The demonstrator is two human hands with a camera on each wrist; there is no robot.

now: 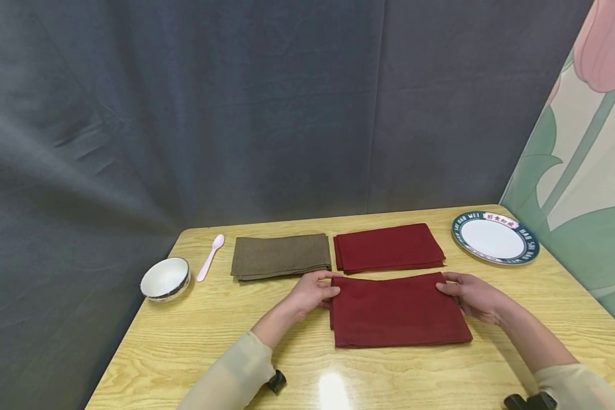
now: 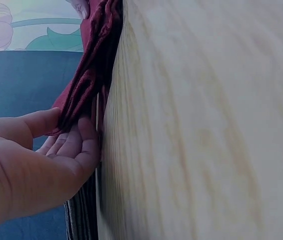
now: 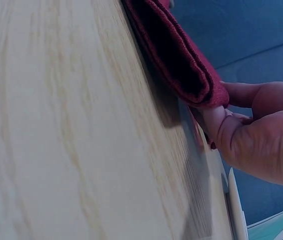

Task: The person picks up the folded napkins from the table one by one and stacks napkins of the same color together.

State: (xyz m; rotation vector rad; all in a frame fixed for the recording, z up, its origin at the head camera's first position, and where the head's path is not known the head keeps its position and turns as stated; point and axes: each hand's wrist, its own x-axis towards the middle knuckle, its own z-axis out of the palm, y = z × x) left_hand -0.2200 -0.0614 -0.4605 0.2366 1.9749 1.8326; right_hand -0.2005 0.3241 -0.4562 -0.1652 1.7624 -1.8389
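A folded dark red cloth (image 1: 400,313) lies in front of me on the wooden table, its far edge between my two hands. At its far left corner my left hand (image 1: 314,295) pinches the cloth, thumb on top and fingers beneath, as the left wrist view shows with the cloth's layered edge (image 2: 81,90). My right hand (image 1: 474,296) pinches the far right corner the same way. In the right wrist view the folded end (image 3: 181,60) gapes and its far part is raised off the wood. Just behind lies a second folded red cloth (image 1: 389,249).
A folded brown cloth (image 1: 282,255) lies left of the second red one. Further left are a pink spoon (image 1: 210,257) and a white bowl (image 1: 165,278). A plate (image 1: 493,238) with a dark green rim stands at the back right. A dark curtain (image 1: 277,114) hangs behind the table.
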